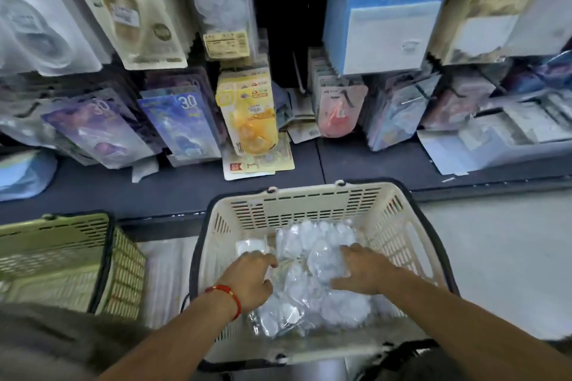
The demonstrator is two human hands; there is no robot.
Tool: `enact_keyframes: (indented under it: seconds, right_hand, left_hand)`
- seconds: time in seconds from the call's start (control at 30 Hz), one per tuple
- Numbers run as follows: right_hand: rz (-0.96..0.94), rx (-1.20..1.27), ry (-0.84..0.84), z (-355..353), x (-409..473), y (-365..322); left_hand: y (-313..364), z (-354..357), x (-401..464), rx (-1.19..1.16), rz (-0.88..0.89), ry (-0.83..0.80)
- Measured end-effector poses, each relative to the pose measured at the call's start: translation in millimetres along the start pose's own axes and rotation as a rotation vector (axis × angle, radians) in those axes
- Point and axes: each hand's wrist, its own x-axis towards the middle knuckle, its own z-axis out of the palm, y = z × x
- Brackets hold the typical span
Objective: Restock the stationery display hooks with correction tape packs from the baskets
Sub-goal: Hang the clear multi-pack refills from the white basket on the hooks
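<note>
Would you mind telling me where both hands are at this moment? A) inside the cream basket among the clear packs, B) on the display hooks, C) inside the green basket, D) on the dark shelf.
A: the left hand and right hand are both down in the cream basket, on the clear packs.

Both forearms are bare, with no sleeves showing. A thin red cord bracelet (227, 295), bearing a small gold bead, circles the left wrist at lower centre-left of the frame.
</note>
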Motion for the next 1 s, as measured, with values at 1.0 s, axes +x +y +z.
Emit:
enact_keyframes:
  seconds: [1.0]
  right_hand:
    - [0.064, 0.841, 0.160, -13.7, 3.1, -9.3]
  left_hand:
    - [60.3, 13.4, 50.2, -1.387, -0.379, -0.096]
